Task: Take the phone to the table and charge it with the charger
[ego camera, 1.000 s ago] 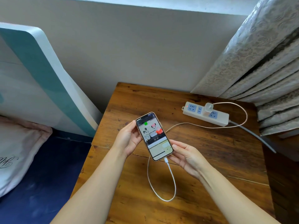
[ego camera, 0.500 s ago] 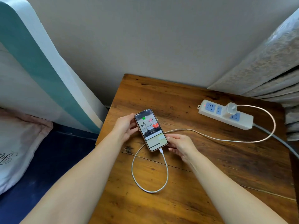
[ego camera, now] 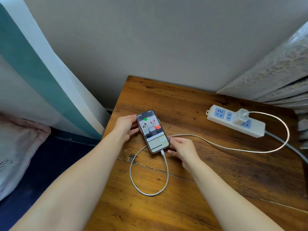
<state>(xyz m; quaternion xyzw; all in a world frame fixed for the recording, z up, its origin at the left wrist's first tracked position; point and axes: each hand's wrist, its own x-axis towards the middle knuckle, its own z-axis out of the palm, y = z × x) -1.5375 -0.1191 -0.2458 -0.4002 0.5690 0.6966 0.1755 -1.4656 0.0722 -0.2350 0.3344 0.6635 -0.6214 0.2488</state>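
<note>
The phone point(ego camera: 152, 130) lies low over the wooden table point(ego camera: 191, 189), screen lit with a cartoon wallpaper and a green icon. My left hand point(ego camera: 125, 126) grips its upper left edge. My right hand point(ego camera: 182, 148) holds its lower right corner. A white cable point(ego camera: 150, 195) is plugged into the phone's bottom end, loops on the tabletop and runs right to the white charger plug point(ego camera: 242, 115). That plug sits in a white power strip point(ego camera: 235, 123) whose red light is on.
A grey lead point(ego camera: 290, 147) leaves the power strip toward the table's right edge. Patterned curtains point(ego camera: 275, 69) hang at the right. A white and teal headboard point(ego camera: 41, 72) leans at the left, with a pillow point(ego camera: 18, 147) and dark bedding below it.
Both hands have lowered the phone from mid-air toward the left part of the tabletop. The cable loop has settled flat on the wood.
</note>
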